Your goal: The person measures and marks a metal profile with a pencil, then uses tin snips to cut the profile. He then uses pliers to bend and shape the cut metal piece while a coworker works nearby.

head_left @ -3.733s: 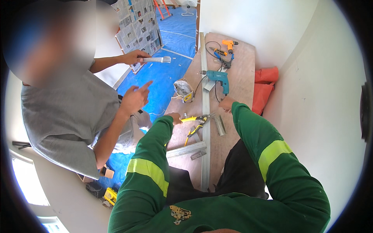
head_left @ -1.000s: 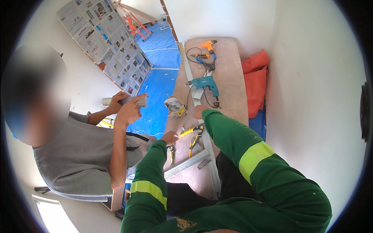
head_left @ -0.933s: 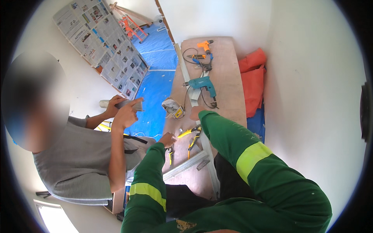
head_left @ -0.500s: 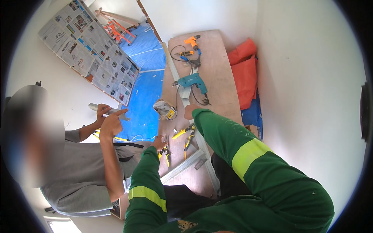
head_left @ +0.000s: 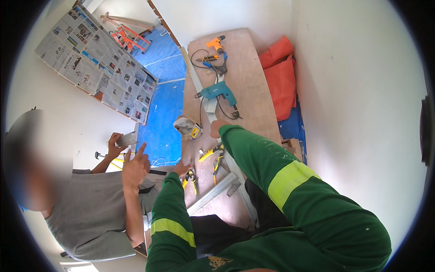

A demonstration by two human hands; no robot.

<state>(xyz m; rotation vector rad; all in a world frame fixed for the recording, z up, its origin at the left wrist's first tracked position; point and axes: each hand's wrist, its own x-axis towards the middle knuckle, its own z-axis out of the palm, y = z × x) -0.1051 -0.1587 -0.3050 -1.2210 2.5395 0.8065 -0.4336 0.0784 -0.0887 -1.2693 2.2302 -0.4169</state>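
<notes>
My right hand (head_left: 217, 128), curled closed, rests on a long galvanized metal channel (head_left: 210, 106) lying along the board-topped table; whether its fingers hold anything is hidden. My left hand (head_left: 181, 169) lies at the table's left edge, its fingers partly showing and stretched out. Beside it are yellow-handled snips (head_left: 189, 179). Between my hands lie a second pair of yellow-and-black snips (head_left: 217, 158) and a yellow tape measure (head_left: 195, 132) next to a crumpled pouch (head_left: 183, 123). Nearer me, another metal channel (head_left: 213, 195) slants across the table. A teal corded drill (head_left: 219, 94) lies beyond my right hand.
At the table's far end are an orange drill (head_left: 216, 44) and pliers (head_left: 208, 58). A co-worker (head_left: 97, 195) at left holds a short metal piece (head_left: 127, 139). Red sheeting (head_left: 278, 86) lies right of the table; a newspaper-covered panel (head_left: 99, 63) and orange ladder (head_left: 129, 38) stand beyond.
The co-worker's nearer hand has turned upward with a finger raised, and the metal piece in the other hand has tilted. The whole view has shifted slightly; my hands keep their places.
</notes>
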